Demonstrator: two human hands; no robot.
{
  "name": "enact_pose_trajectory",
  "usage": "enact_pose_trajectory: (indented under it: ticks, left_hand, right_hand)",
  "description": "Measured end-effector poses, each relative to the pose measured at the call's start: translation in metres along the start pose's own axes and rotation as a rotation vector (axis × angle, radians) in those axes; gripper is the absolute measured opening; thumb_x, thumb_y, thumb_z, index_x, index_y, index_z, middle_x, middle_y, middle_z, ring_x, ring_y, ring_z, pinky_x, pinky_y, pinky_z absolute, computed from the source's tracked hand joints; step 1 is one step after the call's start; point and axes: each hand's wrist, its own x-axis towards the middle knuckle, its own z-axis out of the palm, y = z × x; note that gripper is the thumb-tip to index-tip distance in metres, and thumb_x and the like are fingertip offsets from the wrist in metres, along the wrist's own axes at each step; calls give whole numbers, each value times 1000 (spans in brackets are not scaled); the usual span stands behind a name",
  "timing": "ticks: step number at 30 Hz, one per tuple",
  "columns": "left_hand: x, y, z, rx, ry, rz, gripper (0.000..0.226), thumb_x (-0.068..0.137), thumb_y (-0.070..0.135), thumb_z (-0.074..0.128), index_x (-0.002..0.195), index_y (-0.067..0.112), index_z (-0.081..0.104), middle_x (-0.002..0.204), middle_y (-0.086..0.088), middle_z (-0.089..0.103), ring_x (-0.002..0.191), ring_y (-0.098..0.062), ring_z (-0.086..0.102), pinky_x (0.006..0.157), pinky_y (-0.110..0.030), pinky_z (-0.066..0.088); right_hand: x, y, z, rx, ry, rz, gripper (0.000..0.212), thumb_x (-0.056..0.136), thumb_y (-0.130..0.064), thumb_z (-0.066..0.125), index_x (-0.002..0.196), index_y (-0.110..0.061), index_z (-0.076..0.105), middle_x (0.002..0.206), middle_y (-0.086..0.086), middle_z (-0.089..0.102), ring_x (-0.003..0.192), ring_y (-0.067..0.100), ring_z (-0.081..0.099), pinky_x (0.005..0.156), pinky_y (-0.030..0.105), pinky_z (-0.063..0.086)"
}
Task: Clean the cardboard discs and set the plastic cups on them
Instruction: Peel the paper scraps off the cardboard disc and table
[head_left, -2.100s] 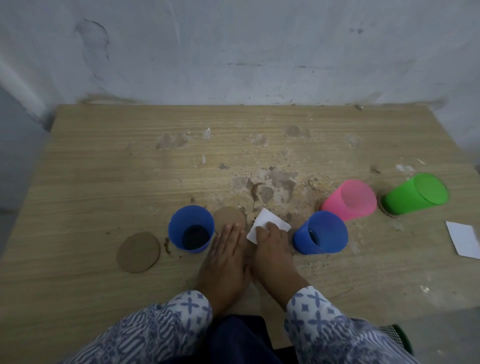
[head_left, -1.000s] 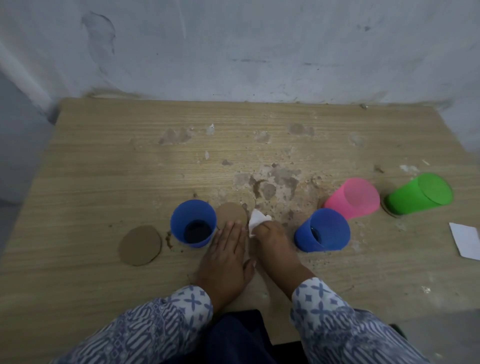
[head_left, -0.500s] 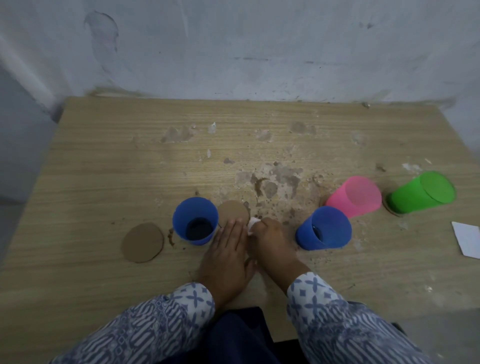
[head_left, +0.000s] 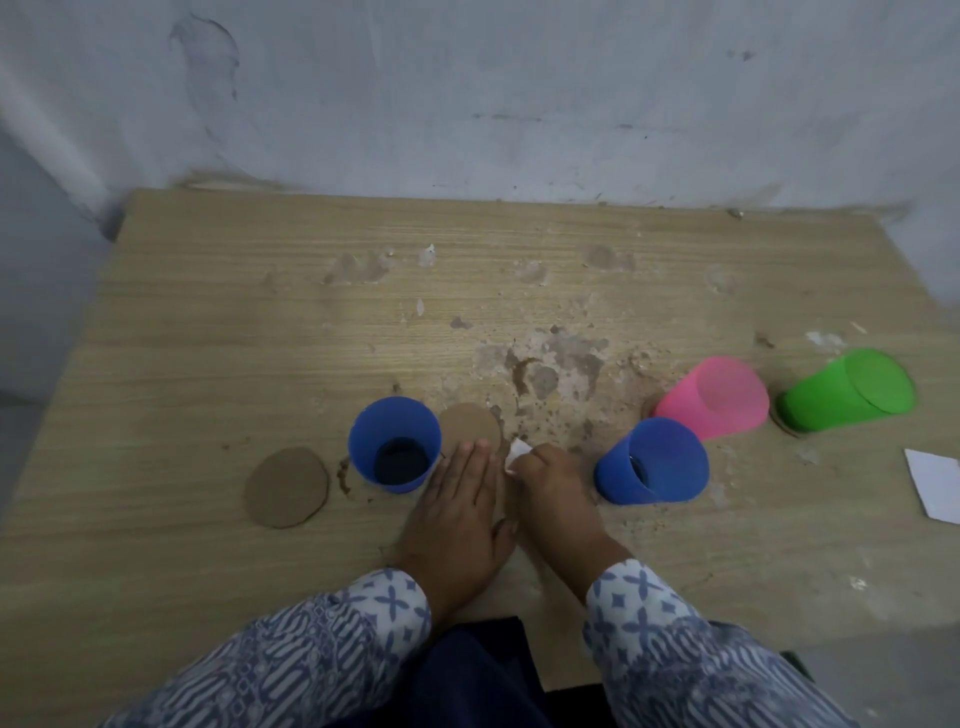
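- While the left hand (head_left: 457, 499) lies flat with straight fingers, tips on the near edge of the middle cardboard disc (head_left: 470, 423), I log the right hand (head_left: 550, 488) as curled round a small white wipe (head_left: 516, 451), just beside that disc.
- Second cardboard disc (head_left: 287, 488): bare on the tabletop (head_left: 208, 338), left of the left blue cup (head_left: 395, 444); no cup on it.
- Right blue cup (head_left: 654, 462), pink cup (head_left: 717, 397), green cup (head_left: 847, 389): ranged to the right. A brown edge shows under the pink and the green; under the right blue cup I cannot tell.
- Risk one, my judgement: the left blue cup stands just beside the left hand, and a broad wiping stroke could knock it over. Its inside is dark; contents unknown.
- Risk two: the disc looks light. If the flat hand eases its press, the wipe may drag the disc along rather than clean it.
- Risk three: loose crumbs lie right beside the disc, and a careless sweep could carry them back onto it.
- Surface: pale wood-grain tabletop with a worn patch (head_left: 550, 364), flaked and gritty, at centre; a white paper sheet (head_left: 935, 483) at the right edge.
- Room: grey-white wall (head_left: 467, 104), stained and scuffed, directly behind; light dim.
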Motion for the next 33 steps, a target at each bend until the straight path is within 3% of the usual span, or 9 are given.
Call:
enact_pose_trajectory:
  ticks: [5, 10, 15, 19, 23, 29, 33]
  left_hand:
    - [-1, 0, -1, 29, -19, -16, 69, 83, 46, 40, 136, 3, 48, 142, -14, 47, 131, -28, 45, 109, -35, 21]
    - [0, -1, 0, 3, -12, 6, 68, 86, 45, 40, 138, 2, 44, 144, -15, 45, 133, -29, 42, 109, -38, 22]
    - [1, -1, 0, 3, -37, 4, 67, 85, 44, 40, 137, 2, 46, 144, -15, 44, 134, -30, 42, 108, -39, 23]
    - [0, -1, -1, 25, -39, -5, 69, 85, 46, 39, 137, 2, 46, 144, -15, 45, 134, -29, 42, 110, -36, 19]
    - [0, -1, 1, -3, -39, 6, 68, 86, 45, 40, 139, 2, 42, 145, -15, 43, 135, -29, 41, 109, -38, 21]
    - [0, 0, -1, 19, -28, 7, 66, 84, 43, 39, 135, 2, 47, 142, -16, 47, 132, -30, 44, 108, -38, 22]
    - [-1, -1, -1, 38, -39, -6, 69, 85, 46, 38, 137, 2, 46, 144, -14, 45, 134, -28, 42, 110, -36, 19]
  right_hand:
    - [33, 6, -4, -2, 8, 138, 11, 83, -9, 54, 89, -14, 62, 90, 6, 58, 79, 21, 53, 69, 28, 43]
    - [24, -2, 10, -34, -62, 53, 18, 89, -21, 47, 96, -14, 62, 96, 4, 61, 87, 18, 51, 76, 23, 36]
    - [6, 7, -2, 1, -7, 67, 15, 84, -8, 54, 94, -13, 63, 91, 2, 56, 84, 17, 54, 73, 21, 39]
    - [36, 3, -2, -2, 29, 138, 12, 83, -9, 55, 91, -12, 63, 92, 7, 58, 83, 25, 55, 72, 33, 48]
    - [20, -10, 1, -26, 17, 85, 15, 87, -16, 52, 96, -13, 64, 95, 4, 60, 86, 20, 54, 75, 28, 43]
    - [8, -2, -3, 63, 19, 123, 13, 84, -6, 57, 90, -13, 66, 91, 7, 58, 81, 21, 55, 70, 25, 42]
    - [37, 0, -2, 40, 45, 174, 12, 83, -9, 57, 91, -11, 65, 93, 9, 59, 82, 24, 55, 72, 34, 48]
